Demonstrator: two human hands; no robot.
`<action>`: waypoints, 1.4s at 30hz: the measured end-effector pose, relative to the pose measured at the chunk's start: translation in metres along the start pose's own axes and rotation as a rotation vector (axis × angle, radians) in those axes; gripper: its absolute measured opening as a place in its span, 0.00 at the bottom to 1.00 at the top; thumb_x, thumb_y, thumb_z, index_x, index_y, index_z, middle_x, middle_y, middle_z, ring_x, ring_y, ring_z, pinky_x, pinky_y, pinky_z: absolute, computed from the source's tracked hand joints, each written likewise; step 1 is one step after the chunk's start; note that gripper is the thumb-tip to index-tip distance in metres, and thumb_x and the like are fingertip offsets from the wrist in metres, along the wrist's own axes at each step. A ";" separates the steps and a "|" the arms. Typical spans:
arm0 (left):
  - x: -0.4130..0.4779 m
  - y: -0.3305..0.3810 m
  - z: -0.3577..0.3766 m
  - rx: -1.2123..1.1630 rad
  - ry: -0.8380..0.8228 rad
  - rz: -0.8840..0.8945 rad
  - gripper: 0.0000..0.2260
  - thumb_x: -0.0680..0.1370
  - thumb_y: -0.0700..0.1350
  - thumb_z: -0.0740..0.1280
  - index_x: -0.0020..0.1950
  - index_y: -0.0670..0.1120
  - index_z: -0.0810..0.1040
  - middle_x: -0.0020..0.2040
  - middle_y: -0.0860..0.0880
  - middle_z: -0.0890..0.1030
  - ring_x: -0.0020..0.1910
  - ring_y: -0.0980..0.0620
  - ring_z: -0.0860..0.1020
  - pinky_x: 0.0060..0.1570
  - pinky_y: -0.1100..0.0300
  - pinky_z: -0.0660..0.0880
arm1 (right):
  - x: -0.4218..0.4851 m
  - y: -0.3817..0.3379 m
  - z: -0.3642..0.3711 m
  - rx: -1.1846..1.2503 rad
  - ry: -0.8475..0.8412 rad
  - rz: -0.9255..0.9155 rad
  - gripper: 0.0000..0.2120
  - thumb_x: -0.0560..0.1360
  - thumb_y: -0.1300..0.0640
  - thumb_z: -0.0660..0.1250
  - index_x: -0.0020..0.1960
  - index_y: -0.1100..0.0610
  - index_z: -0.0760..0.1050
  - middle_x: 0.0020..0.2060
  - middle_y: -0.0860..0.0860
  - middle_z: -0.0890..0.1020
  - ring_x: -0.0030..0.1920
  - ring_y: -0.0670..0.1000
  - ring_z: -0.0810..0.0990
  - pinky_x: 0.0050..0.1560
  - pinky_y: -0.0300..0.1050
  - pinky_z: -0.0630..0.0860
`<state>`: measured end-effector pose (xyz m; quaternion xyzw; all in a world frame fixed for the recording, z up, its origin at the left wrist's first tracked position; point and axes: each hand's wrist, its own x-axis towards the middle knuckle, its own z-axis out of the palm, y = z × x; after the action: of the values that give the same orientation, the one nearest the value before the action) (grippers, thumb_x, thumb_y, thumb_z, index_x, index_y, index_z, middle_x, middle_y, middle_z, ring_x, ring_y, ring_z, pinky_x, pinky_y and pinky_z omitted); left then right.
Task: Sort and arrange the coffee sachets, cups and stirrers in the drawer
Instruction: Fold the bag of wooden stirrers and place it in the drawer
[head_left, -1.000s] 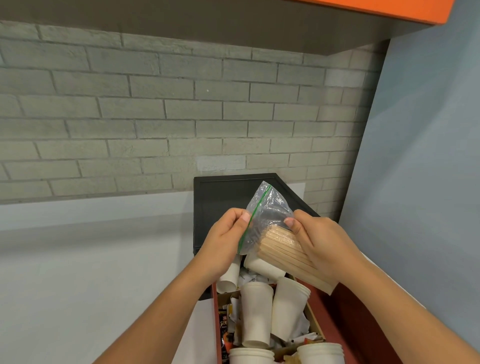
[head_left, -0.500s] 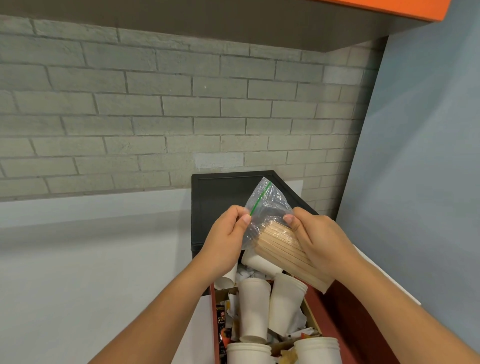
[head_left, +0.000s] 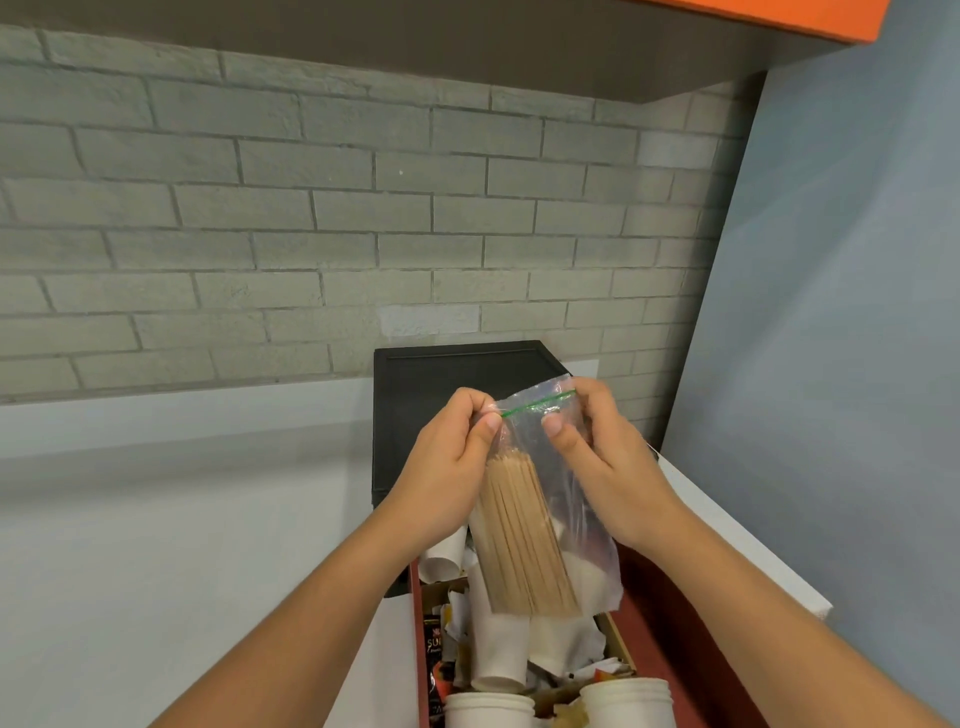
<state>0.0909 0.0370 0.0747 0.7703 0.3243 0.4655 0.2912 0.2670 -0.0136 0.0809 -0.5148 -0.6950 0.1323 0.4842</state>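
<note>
A clear zip bag with a green seal strip hangs upright above the open drawer. Inside it stands a bundle of wooden stirrers. My left hand pinches the bag's top left corner at the seal. My right hand pinches the top right part of the seal. Below, the red-sided drawer holds white paper cups lying and standing in a jumble, with dark coffee sachets along its left side.
A black tray lies on the white counter behind the drawer. A grey brick wall stands at the back, a blue-grey wall on the right, an orange cabinet edge overhead.
The bag has swung from tilted to upright. My right hand let go of the stirrer bundle and moved up to the seal; my left hand stays at the top corner.
</note>
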 end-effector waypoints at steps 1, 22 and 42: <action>0.000 0.000 0.002 -0.012 0.007 -0.001 0.06 0.84 0.46 0.57 0.49 0.53 0.71 0.43 0.54 0.77 0.40 0.63 0.74 0.38 0.71 0.71 | 0.001 -0.001 0.006 0.070 -0.001 0.010 0.25 0.74 0.29 0.55 0.65 0.42 0.63 0.51 0.34 0.78 0.52 0.38 0.79 0.45 0.32 0.77; 0.001 0.008 0.003 -0.334 0.191 -0.142 0.05 0.84 0.48 0.58 0.50 0.52 0.73 0.44 0.52 0.78 0.38 0.62 0.77 0.36 0.67 0.74 | -0.016 -0.011 0.056 0.183 -0.091 -0.016 0.35 0.71 0.28 0.61 0.74 0.38 0.58 0.63 0.39 0.75 0.63 0.44 0.75 0.60 0.49 0.76; 0.014 0.003 -0.038 -0.111 -0.194 -0.115 0.06 0.82 0.47 0.64 0.48 0.51 0.80 0.46 0.53 0.83 0.49 0.54 0.81 0.52 0.57 0.79 | -0.022 0.004 0.041 0.173 -0.110 0.068 0.23 0.74 0.41 0.67 0.62 0.24 0.59 0.53 0.31 0.78 0.53 0.37 0.78 0.44 0.26 0.74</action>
<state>0.0619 0.0515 0.0990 0.7745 0.3118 0.3886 0.3898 0.2361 -0.0169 0.0460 -0.4860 -0.6887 0.2362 0.4834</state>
